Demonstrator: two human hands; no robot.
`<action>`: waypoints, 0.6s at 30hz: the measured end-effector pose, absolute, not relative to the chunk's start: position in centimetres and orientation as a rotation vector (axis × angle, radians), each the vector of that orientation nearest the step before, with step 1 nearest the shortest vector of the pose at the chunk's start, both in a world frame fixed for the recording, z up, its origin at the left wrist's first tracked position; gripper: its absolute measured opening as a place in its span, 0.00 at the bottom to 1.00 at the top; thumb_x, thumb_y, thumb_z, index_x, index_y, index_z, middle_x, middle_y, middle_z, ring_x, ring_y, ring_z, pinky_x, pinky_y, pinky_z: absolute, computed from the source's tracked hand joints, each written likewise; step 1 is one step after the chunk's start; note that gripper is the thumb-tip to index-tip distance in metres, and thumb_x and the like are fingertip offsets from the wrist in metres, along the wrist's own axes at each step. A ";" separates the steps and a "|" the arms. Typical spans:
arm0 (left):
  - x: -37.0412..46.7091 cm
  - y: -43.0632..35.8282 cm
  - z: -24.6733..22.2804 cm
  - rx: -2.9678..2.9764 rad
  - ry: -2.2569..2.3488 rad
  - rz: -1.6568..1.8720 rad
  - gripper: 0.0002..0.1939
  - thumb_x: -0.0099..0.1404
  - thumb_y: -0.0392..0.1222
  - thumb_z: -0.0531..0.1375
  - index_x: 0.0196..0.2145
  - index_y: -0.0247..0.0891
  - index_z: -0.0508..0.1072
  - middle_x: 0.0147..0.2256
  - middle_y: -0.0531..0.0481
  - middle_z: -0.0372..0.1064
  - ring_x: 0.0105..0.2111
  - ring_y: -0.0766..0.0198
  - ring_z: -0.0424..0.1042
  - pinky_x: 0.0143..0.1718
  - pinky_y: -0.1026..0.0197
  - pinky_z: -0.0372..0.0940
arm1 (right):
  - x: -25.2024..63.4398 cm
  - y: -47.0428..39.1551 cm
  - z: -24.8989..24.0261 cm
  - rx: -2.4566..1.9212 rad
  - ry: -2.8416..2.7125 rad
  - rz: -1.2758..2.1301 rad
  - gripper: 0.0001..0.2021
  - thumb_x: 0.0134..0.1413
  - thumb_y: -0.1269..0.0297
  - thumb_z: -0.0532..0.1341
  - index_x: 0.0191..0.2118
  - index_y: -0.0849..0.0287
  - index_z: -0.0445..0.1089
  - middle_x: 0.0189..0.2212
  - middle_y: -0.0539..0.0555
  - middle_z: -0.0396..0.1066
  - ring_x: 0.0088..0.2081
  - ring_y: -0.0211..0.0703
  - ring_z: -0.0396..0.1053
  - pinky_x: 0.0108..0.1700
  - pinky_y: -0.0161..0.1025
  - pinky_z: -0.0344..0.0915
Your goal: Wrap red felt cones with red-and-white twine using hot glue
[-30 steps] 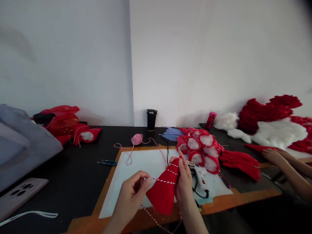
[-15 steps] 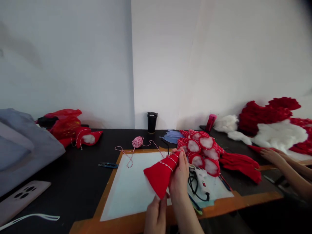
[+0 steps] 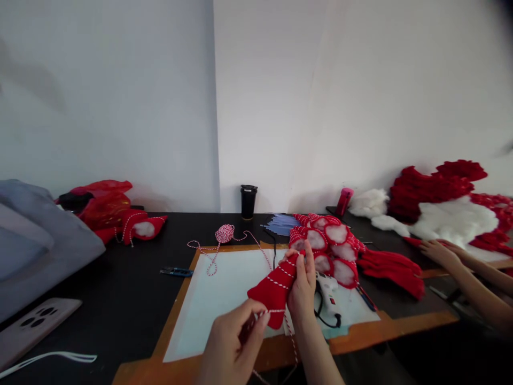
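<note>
A red felt cone (image 3: 267,290), wound with red-and-white twisted cord, is tilted over the white sheet, its wide end towards me. My right hand (image 3: 303,293) grips its narrow upper part from the right, with one finger raised. At the lower left, my left hand (image 3: 244,334) pinches the cord (image 3: 276,310), drawn taut across the cone near its wide end. A loose length of cord hangs below the cone. From the cord ball (image 3: 225,233) on the black table, a strand runs towards the cone's tip.
Stuffed red cones (image 3: 336,232) lie piled behind my right hand, near a white glue gun (image 3: 329,299). Further left are a thread snipper (image 3: 176,271), a phone (image 3: 38,331) and a grey bag (image 3: 44,251). A black cup (image 3: 248,202) stands at the wall. A co-worker's hands (image 3: 441,254) work at right.
My left hand has come out from under the cone's wide end to its left side. Cord now crosses the cone near that end, and a length of it hangs below.
</note>
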State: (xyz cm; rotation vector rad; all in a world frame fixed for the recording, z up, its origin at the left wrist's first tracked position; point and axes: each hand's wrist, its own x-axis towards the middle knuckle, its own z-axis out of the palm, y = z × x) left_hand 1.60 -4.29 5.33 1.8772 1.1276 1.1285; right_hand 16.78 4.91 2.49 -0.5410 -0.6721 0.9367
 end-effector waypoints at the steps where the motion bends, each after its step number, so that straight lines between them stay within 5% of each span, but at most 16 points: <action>1: 1.2 -3.8 5.8 1.869 1.133 1.095 0.17 0.72 0.52 0.52 0.33 0.39 0.72 0.23 0.56 0.59 0.23 0.66 0.59 0.25 0.66 0.52 | 16.8 4.7 2.6 -0.534 -0.677 0.954 0.32 0.61 0.57 0.64 0.68 0.43 0.54 0.34 0.47 0.73 0.30 0.39 0.68 0.35 0.36 0.64; 6: 0.1 -2.0 6.0 1.797 1.154 1.032 0.19 0.72 0.55 0.52 0.32 0.39 0.71 0.23 0.58 0.52 0.24 0.67 0.53 0.25 0.65 0.49 | 16.9 3.5 3.3 -0.483 -0.682 1.060 0.29 0.61 0.59 0.64 0.66 0.43 0.58 0.31 0.45 0.72 0.29 0.39 0.67 0.37 0.39 0.66; 18: 1.5 0.1 1.1 1.279 0.940 1.189 0.21 0.62 0.58 0.63 0.27 0.37 0.69 0.23 0.56 0.59 0.23 0.69 0.54 0.24 0.68 0.51 | 16.8 3.3 4.7 -0.304 -0.459 1.303 0.19 0.54 0.61 0.69 0.52 0.48 0.71 0.34 0.46 0.70 0.27 0.33 0.65 0.29 0.32 0.67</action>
